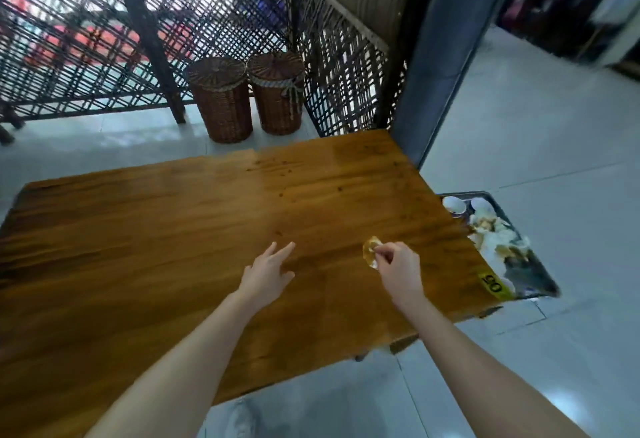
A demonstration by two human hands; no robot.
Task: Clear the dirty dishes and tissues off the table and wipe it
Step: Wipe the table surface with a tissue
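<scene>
Tabletop (156, 229) — open wood left of left hand (266, 275) and beyond both hands; right hand (398, 268), pinching scrap (370, 254), near right edge; past that edge, lower — tray (538, 275) heaped with dishes, tissues; wicker baskets (221, 101), lattice screen (86, 39) behind far edge; grey pillar (440, 56) at far right corner.
</scene>
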